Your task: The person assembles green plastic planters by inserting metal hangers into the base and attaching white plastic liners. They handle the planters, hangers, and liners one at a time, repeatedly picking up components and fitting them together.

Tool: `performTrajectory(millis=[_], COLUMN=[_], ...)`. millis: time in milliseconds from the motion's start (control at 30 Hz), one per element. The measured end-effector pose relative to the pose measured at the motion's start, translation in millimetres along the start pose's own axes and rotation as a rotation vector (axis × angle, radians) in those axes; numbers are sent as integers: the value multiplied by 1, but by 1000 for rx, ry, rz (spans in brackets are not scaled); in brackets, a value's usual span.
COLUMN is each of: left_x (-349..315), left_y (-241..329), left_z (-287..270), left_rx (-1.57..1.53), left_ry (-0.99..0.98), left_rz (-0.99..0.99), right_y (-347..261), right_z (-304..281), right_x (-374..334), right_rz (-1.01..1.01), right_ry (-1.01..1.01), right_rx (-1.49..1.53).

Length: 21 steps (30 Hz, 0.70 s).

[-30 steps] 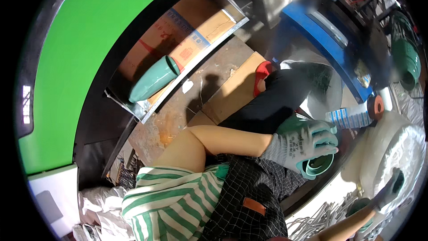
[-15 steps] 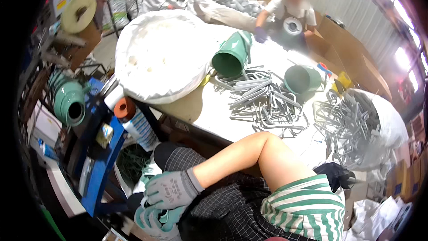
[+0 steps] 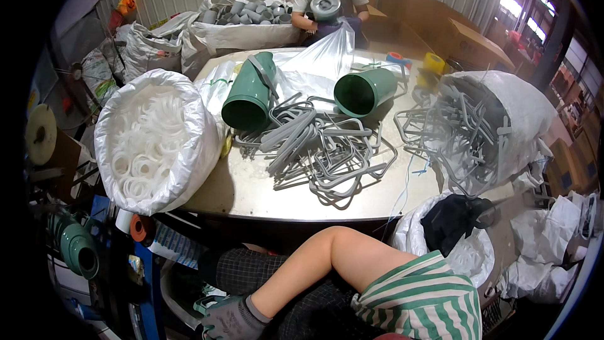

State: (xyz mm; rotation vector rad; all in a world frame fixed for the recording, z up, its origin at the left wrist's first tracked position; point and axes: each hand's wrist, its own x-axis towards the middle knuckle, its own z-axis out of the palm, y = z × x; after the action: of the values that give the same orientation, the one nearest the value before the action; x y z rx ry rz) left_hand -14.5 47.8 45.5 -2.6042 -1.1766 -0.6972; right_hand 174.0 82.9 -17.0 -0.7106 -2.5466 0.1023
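Note:
My right hand [image 3: 229,320], in a grey glove, hangs low at the bottom edge, below the table's near edge, with the bare forearm crossing my checked lap from a striped sleeve. A pale green piece [image 3: 205,305] lies against the glove; the grip is hidden. My left hand is out of sight. On the metal table [image 3: 251,192] lies a heap of grey wire handles [image 3: 318,148]. Behind it are two green buckets on their sides, the left bucket [image 3: 248,94] and the right bucket [image 3: 363,91].
A white sack of white rings [image 3: 148,145] stands at the table's left, a sack of grey handles [image 3: 484,119] at its right. A blue rack [image 3: 104,258] with green buckets is lower left. A person [image 3: 324,0] works at the far end. Sacks lie beyond.
The view has swung from the floor and rack on my left up to the table. My gloved right hand stays low by my lap.

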Motion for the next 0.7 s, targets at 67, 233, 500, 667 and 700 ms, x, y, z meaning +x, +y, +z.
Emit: performTrajectory(millis=[67, 233, 500, 667, 700], left_x=[6, 21, 25, -9, 11], left_y=[-4, 3, -37, -41, -26], left_z=[-10, -18, 17, 13, 7], left_rx=[172, 50, -45, -78, -54], left_ry=[-119, -243, -342, -331, -440], left_rz=[92, -31, 189, -146, -180], right_y=[-2, -6, -11, -16, -12], right_z=[11, 6, -3, 46, 47], right_x=[6, -3, -17, -7, -21], right_rz=[40, -21, 63, 49, 90], right_ry=[-91, -104, -93, 329, 498], right_rx=[-9, -114, -46, 50, 69])
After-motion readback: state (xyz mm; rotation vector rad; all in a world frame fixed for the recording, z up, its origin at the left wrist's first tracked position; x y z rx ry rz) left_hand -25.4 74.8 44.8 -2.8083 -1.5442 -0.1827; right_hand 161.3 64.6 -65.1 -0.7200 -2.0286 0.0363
